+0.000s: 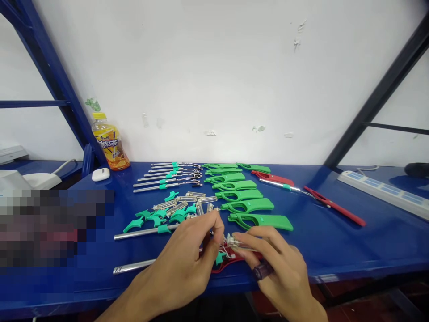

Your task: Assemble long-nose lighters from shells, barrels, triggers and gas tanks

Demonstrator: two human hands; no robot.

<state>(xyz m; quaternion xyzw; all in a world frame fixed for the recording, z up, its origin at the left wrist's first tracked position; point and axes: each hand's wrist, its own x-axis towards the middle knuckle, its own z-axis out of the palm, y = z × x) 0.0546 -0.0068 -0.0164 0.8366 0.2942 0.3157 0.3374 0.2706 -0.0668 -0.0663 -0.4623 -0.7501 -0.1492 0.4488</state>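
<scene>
My right hand [281, 264] grips a clear lighter fuel tank [236, 243] between thumb and fingers, with its valve end pointing left. A dark purple piece [263, 270] sits against that hand's fingers; its kind is unclear. My left hand [191, 255] is pinched just left of the valve end, and what lies between its fingertips is hidden. Beneath both hands lies a red lighter shell half [221, 267] with a teal trigger [219, 258] and a white wire [229, 254] in it. A metal lighter tube [134, 266] extends left from under my left hand.
Several green shell halves [261, 221], wired metal tubes [156, 185], teal triggers [134, 224] and fuel tanks [177, 208] lie on the blue table [328, 250]. Red shell parts [338, 209] and a power strip [385, 192] are right; a drink bottle [112, 145] and white case [100, 174], left.
</scene>
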